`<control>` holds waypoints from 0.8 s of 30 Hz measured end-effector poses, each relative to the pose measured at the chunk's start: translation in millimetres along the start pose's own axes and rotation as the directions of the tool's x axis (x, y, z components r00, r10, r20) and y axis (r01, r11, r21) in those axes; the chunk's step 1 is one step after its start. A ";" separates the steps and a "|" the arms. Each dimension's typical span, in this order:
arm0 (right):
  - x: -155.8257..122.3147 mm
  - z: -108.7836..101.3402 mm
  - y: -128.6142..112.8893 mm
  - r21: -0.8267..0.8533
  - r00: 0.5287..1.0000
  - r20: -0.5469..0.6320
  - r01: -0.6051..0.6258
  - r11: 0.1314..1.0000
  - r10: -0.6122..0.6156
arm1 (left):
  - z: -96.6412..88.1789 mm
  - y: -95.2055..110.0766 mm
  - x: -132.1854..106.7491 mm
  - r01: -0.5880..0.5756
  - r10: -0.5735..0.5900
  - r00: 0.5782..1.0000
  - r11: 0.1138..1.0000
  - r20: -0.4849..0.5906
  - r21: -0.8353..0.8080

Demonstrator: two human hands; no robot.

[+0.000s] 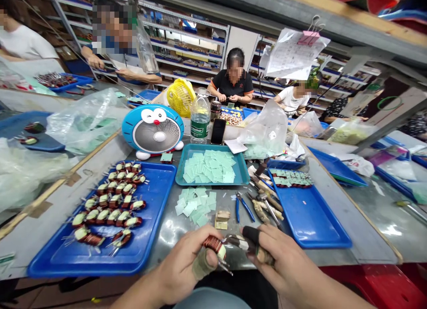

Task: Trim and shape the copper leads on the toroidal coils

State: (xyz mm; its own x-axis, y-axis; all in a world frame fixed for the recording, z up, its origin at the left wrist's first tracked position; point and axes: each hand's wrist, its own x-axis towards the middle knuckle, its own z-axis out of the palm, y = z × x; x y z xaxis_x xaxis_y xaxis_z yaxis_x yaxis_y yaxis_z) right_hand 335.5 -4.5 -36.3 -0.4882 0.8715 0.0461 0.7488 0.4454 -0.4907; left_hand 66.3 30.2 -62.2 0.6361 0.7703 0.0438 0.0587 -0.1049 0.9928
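My left hand (187, 260) is closed around a copper-wound coil (215, 246) with pale yellow tape and bare wire leads. A wrap covers its thumb. My right hand (276, 255), with a dark cover on one finger, grips what look like pliers (236, 241); their metal head points left and reaches the coil's upper side. Whether the jaws pinch a lead cannot be made out. Just beyond the hands stands a small yellowish block (222, 220). Loose pale green square sheets (196, 204) lie behind it.
Left is a blue tray (147, 238) with rows of coils. Ahead, a teal tray (180, 178) holds green sheets. Blue-handled pliers (245, 207) and other tools lie right, beside a blue tray (320, 224) with green-topped parts. A cartoon fan (153, 130) and bottle (200, 120) stand behind. Co-workers sit opposite.
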 end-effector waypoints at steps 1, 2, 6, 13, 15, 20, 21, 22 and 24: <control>-1.6 -0.3 -1.0 0.001 1.000 -0.016 -0.008 1.000 0.008 | 3.3 -5.9 -0.7 0.030 -0.031 0.999 0.998 -0.013 -0.058; -3.8 -0.4 -1.7 -0.016 0.999 -0.046 -0.007 1.000 0.006 | 7.1 -11.8 -1.6 0.057 -0.060 0.998 0.991 -0.027 -0.118; -13.6 2.0 -4.3 -0.296 0.965 -0.235 0.041 0.954 -0.114 | 21.6 -26.3 -5.0 0.086 -0.124 0.986 0.951 -0.111 -0.297; -14.2 16.2 -5.9 -0.271 0.966 -0.256 -0.031 0.962 -0.042 | 12.1 -16.6 -3.1 0.077 -0.102 0.994 0.894 -0.032 -0.441; -12.6 15.2 -3.5 -0.201 0.977 -0.211 -0.051 0.978 0.007 | 9.2 -15.1 -2.5 0.088 -0.091 0.996 0.871 0.016 -0.483; -5.1 1.6 -1.7 -0.112 0.992 -0.122 -0.019 0.994 0.005 | 17.6 -19.9 0.4 0.058 -0.049 0.998 0.791 0.032 -0.609; -3.5 -0.8 -2.4 -0.100 0.994 -0.108 -0.012 0.995 0.001 | 20.2 -20.7 1.2 0.051 -0.045 0.999 0.778 0.026 -0.626; -2.0 -2.8 -3.1 -0.088 0.996 -0.094 -0.006 0.996 -0.002 | 22.4 -21.0 1.9 0.048 -0.044 0.999 0.770 0.021 -0.637; 0.4 -5.3 -4.7 -0.070 0.998 -0.068 -0.004 0.998 -0.001 | 25.2 -20.5 3.1 0.041 -0.045 0.999 0.768 0.010 -0.639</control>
State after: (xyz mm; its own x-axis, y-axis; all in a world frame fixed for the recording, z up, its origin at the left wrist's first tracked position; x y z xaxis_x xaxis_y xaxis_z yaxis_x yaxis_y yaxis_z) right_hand 334.2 -5.1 -29.4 -0.4573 0.8830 0.1061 0.7800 0.4555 -0.4291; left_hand 86.4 18.9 -85.2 0.6405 0.7680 -0.0025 -0.4200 0.3530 0.8361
